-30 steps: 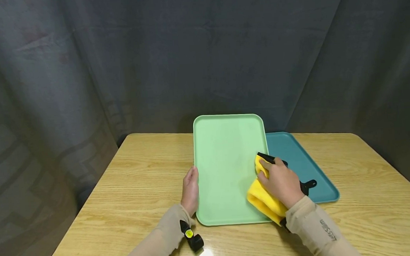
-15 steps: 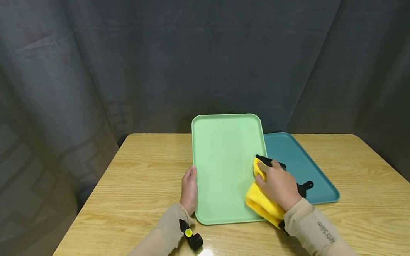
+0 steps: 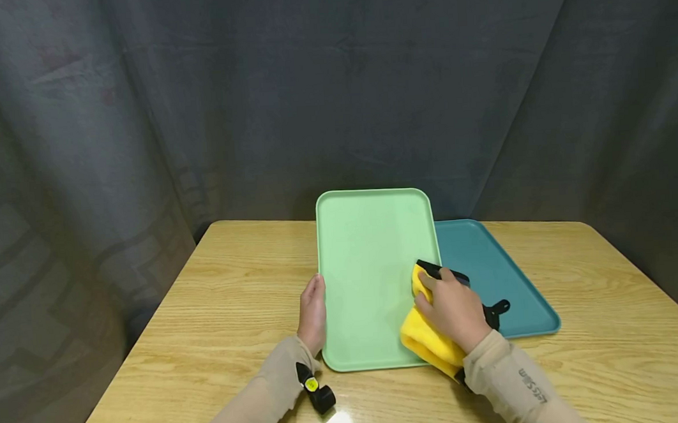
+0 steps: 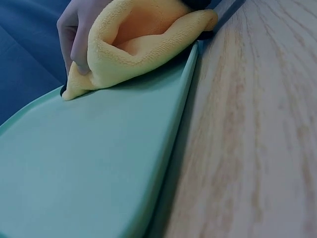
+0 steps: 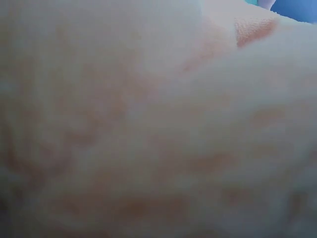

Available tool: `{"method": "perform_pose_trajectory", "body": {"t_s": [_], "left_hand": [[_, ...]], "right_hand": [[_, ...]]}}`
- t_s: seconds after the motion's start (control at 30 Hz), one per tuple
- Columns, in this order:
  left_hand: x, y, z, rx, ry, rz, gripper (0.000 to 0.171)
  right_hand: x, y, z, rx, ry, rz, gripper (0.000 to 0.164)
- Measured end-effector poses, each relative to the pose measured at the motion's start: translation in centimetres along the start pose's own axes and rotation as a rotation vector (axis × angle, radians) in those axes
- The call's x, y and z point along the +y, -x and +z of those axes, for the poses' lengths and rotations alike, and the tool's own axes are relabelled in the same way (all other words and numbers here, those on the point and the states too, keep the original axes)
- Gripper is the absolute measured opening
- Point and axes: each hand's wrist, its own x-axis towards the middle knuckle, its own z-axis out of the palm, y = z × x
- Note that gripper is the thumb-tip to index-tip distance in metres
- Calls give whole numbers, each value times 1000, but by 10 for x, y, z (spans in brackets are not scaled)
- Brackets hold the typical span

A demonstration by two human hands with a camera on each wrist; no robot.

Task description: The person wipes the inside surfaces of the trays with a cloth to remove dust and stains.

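Note:
In the head view, a light green rectangular tray (image 3: 370,261) lies in front of me, its right part overlapping a blue tray (image 3: 480,261). My left hand (image 3: 312,312) holds the green tray at its left rim; its other fingers are hidden behind or below the edge. With bent fingers, my right hand (image 3: 453,308) grips a folded yellow cloth (image 3: 429,341) with black edging against the green tray's lower right area. From the left wrist, the cloth (image 4: 133,44) is seen bunched on the tray surface under the right hand. Blurred cloth fills most of the right wrist view.
The trays are on a wooden table (image 3: 250,267). A dark grey curtain (image 3: 333,97) hangs behind its far edge. A black strap with a small camera (image 3: 320,394) sits at my left wrist. A black strap end (image 3: 499,306) sticks out beside my right hand.
My right hand and the yellow cloth have slid a little left and slightly toward me across the green tray. The green tray has shifted slightly left, while my left hand keeps its hold.

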Motion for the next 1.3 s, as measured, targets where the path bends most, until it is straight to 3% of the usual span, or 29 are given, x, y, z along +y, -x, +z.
{"method": "perform_pose_trajectory", "body": {"t_s": [0.6, 1.3], "left_hand": [[1, 1, 1, 8, -4, -4, 54], [2, 0, 3, 24, -4, -34, 54]], "right_hand": [[-27, -1, 12, 47, 4, -79, 38], [-75, -7, 29, 115, 52, -271, 34]]}}
